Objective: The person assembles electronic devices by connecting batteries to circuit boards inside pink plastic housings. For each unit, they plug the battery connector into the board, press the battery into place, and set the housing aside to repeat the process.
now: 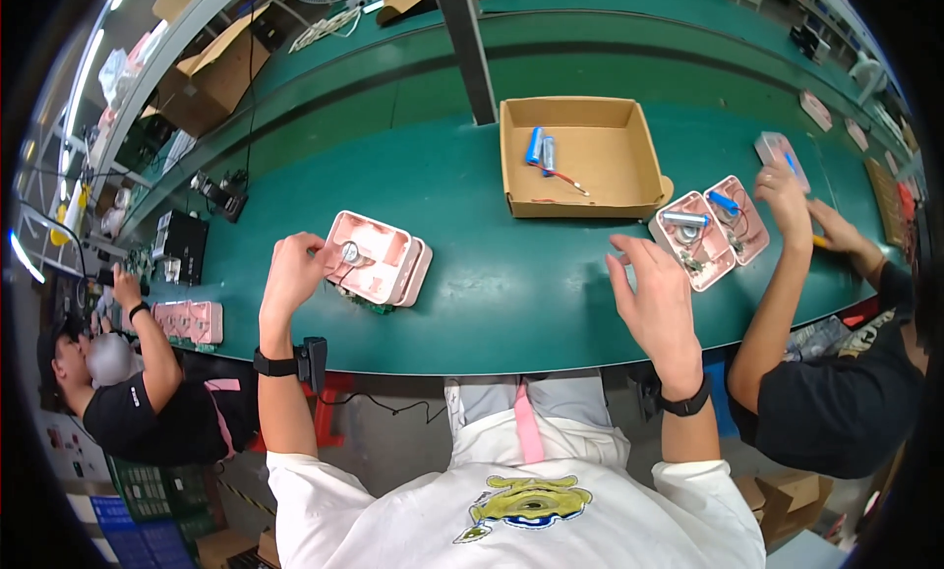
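Note:
At the left edge of a small stack of pink plastic housings (390,264), my left hand (293,274) has its fingertips closed on the rim of the top one. That shell lies with its hollow side up and has a small round part with wires inside; a bit of green circuit board shows under the stack. My right hand (654,299) hangs above the table with thumb and fingers apart and nothing in it. Just beyond it lie two pink housing halves (710,274), side by side, each holding a blue or silver battery cell and wires.
An open cardboard box (580,207) with blue battery cells (535,146) and a red wire stands at the back. A co-worker's hands (784,195) work at the right beside a pink housing (772,148). Another person (157,392) sits at the left, near a black box (180,246).

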A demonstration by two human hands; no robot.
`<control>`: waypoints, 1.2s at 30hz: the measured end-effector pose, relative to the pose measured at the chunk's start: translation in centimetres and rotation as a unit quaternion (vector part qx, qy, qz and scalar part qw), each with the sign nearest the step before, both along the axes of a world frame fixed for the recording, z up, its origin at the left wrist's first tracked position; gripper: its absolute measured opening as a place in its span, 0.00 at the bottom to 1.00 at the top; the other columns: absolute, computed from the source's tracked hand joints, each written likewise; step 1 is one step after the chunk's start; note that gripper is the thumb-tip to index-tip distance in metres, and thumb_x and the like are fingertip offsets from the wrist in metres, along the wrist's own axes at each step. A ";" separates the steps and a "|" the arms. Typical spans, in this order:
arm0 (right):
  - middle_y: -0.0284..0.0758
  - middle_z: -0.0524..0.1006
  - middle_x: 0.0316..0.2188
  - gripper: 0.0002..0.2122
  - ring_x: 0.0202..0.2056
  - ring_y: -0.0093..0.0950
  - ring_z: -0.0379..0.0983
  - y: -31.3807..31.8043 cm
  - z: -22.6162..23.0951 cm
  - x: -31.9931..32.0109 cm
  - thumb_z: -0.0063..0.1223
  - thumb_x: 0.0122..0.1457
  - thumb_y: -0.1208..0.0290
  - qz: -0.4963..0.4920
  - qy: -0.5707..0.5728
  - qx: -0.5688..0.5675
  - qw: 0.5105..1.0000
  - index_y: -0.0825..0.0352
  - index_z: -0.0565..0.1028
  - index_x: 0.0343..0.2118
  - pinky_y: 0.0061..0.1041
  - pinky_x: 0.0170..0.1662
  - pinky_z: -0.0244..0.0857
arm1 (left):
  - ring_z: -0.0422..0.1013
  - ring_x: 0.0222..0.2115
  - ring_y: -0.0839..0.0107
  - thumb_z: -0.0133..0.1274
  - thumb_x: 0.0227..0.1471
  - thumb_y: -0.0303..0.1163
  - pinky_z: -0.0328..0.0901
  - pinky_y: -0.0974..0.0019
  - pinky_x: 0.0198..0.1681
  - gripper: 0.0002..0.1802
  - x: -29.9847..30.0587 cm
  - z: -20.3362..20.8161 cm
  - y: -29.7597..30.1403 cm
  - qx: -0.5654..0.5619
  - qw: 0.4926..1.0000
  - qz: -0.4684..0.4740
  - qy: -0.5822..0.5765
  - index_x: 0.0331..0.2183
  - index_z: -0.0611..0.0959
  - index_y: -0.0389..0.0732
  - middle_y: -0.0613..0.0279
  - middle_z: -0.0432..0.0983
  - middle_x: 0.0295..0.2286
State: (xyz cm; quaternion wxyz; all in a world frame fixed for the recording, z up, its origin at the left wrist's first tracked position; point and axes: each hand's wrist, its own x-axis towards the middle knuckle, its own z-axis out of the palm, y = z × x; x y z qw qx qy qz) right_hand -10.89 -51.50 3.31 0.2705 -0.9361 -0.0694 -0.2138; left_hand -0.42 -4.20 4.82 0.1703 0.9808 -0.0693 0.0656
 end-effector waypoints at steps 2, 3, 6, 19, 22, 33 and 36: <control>0.43 0.82 0.34 0.09 0.38 0.45 0.80 0.2 1.8 1.7 0.60 0.62 0.78 0.013 -0.026 -0.008 1.000 0.69 0.79 0.45 0.40 0.43 0.74 | 0.77 0.25 0.54 0.59 0.53 0.27 0.70 0.58 0.32 0.10 0.0 0.3 -0.4 0.002 0.999 -0.015 -0.029 0.34 0.86 0.28 0.46 0.82 0.28; 0.44 0.82 0.32 0.08 0.36 0.46 0.80 0.2 2.5 2.7 0.58 0.63 0.78 0.027 -0.046 -0.020 0.998 0.69 0.79 0.44 0.41 0.41 0.74 | 0.77 0.25 0.54 0.59 0.53 0.26 0.70 0.58 0.32 0.09 -0.3 1.3 -0.9 0.006 0.999 -0.015 -0.049 0.34 0.87 0.29 0.46 0.81 0.28; 0.46 0.83 0.34 0.09 0.39 0.48 0.80 -0.6 3.6 7.2 0.56 0.64 0.72 0.031 -0.001 -0.072 0.997 0.67 0.80 0.45 0.44 0.43 0.74 | 0.77 0.26 0.54 0.59 0.52 0.23 0.69 0.58 0.31 0.08 -1.0 5.9 -3.8 0.009 0.996 -0.023 -0.090 0.35 0.87 0.29 0.47 0.80 0.27; 0.48 0.84 0.33 0.09 0.39 0.49 0.82 0.2 -2.2 16.7 0.62 0.56 0.67 0.048 0.186 -0.108 0.975 0.67 0.83 0.35 0.44 0.45 0.77 | 0.76 0.34 0.49 0.61 0.53 0.29 0.70 0.51 0.34 0.05 -1.8 -2.8 -25.2 -0.001 0.910 -0.415 0.014 0.31 0.85 0.38 0.55 0.78 0.31; 0.48 0.84 0.33 0.08 0.37 0.48 0.83 -0.5 -1.4 16.6 0.61 0.56 0.69 0.012 0.095 -0.038 0.995 0.68 0.83 0.33 0.40 0.43 0.77 | 0.77 0.34 0.49 0.61 0.53 0.29 0.71 0.52 0.35 0.06 -0.8 -3.5 -26.1 -0.012 0.906 -0.421 0.031 0.32 0.86 0.37 0.55 0.78 0.32; 0.37 0.85 0.37 0.10 0.35 0.26 0.82 -1.5 3.1 15.0 0.52 0.72 0.68 0.136 -0.171 0.503 0.836 0.72 0.76 0.44 0.27 0.38 0.76 | 0.77 0.32 0.67 0.58 0.64 0.36 0.73 0.64 0.38 0.18 -2.9 -5.2 -21.4 -0.286 0.928 -0.185 0.151 0.49 0.83 0.33 0.56 0.80 0.35; 0.33 0.83 0.36 0.12 0.34 0.23 0.80 -2.2 5.4 11.8 0.53 0.72 0.66 0.171 -0.134 0.616 0.757 0.72 0.75 0.47 0.24 0.35 0.73 | 0.79 0.36 0.64 0.60 0.63 0.37 0.73 0.62 0.39 0.25 -4.3 -6.4 -20.5 -0.322 0.922 -0.146 0.161 0.54 0.78 0.31 0.51 0.81 0.41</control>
